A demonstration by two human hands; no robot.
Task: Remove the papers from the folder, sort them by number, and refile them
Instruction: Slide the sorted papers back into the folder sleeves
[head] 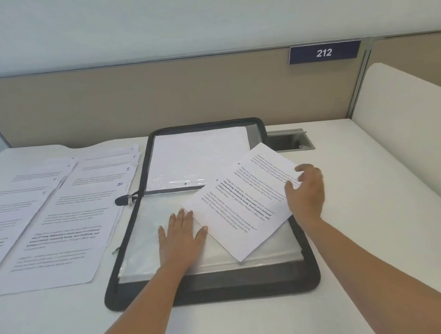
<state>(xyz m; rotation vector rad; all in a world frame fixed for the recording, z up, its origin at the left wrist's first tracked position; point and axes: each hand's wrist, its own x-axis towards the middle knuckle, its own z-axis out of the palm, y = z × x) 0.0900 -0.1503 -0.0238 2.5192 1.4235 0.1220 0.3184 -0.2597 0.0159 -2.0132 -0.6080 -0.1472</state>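
Here I am, looking down on the white table (66,327), and the black zip-edged fabric folder (211,294) lies wide open in front of me. My left hand (180,239) is flat, fingers spread and straight, pressing on the clear plastic sleeve (144,233) in the folder's near half, so that grip is wide and holds nothing.

My right hand (305,195) has the white printed sheet (241,209) by its right edge, the thumb on the printed face and the fingers curled at the far corner: that grip is closed on the paper. The sheet sits at a slant across the right side of the folder, its near corner over the sleeve and its left corner just beside my left fingertips.

The folder's far half shows a blank white page (198,153) under plastic. A black zipper pull (123,200) pokes out at the folder's left edge. To the left of it, on the table, two fanned rows of printed white papers (61,224) overlap, with blue handwritten numbers at their corners; I can read an 8 and a 10. A dark blue sign reading 212 (324,53) hangs on the beige partition (121,101) behind.
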